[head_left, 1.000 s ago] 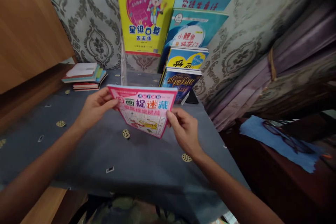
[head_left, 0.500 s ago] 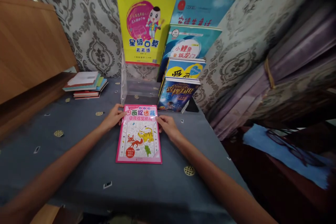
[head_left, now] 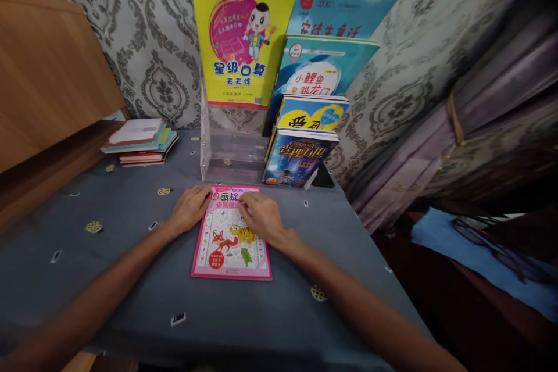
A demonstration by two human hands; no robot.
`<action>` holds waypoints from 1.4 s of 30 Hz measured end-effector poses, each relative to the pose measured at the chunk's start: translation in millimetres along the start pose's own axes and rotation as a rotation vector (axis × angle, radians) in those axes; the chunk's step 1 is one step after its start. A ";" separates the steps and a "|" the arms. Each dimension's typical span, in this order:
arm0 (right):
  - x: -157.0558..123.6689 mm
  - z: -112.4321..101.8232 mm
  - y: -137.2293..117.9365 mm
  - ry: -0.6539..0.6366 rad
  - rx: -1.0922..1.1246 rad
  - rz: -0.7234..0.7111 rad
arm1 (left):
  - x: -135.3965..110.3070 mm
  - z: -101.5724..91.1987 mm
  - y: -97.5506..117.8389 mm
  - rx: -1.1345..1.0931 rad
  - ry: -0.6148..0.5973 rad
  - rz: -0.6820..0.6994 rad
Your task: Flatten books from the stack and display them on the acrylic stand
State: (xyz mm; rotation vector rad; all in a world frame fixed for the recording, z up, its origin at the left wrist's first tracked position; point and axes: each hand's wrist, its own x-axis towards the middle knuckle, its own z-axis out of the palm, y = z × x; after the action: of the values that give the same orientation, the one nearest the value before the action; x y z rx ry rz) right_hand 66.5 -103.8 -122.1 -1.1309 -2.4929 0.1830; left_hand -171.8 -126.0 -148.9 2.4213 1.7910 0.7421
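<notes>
A pink children's activity book (head_left: 229,247) with a fox and a tiger on its cover lies flat on the grey-blue tablecloth (head_left: 131,267). My left hand (head_left: 190,208) rests at the book's top left corner, fingers curled against its edge. My right hand (head_left: 260,218) lies on top of the cover's upper right part, fingers bent and pressed down on it. Just behind the book stands a clear acrylic book stand (head_left: 226,154).
The stand holds a yellow book (head_left: 242,35) and several blue books (head_left: 320,70) leaning on the patterned wall. A stack of thin books (head_left: 140,140) lies at the back left beside a wooden board (head_left: 47,70). Curtains and a dark bench with blue cloth (head_left: 483,256) are at right.
The pink book went from being held tilted in both hands to lying flat on the table. My right hand then slid from its top right corner onto the cover.
</notes>
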 end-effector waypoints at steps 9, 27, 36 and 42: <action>52.7 47.6 -39.7 -0.063 0.190 -0.204 | -3.3 3.3 -9.3 -0.003 -0.014 0.021; 0.7 17.7 43.8 -0.085 0.110 -0.041 | -4.6 3.4 -9.4 -0.003 -0.018 -0.017; -1.7 18.6 88.9 0.049 0.433 0.072 | 3.4 0.1 0.5 0.086 -0.028 0.058; -2.2 16.5 91.3 0.050 0.549 0.077 | 26.9 19.2 24.6 0.053 -0.081 0.205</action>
State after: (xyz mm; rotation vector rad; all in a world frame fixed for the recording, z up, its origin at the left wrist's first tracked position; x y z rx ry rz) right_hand 124.5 -44.0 -163.1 -0.9743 -2.1523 0.7934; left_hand -136.4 -105.0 -148.9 2.6576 1.5700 0.6064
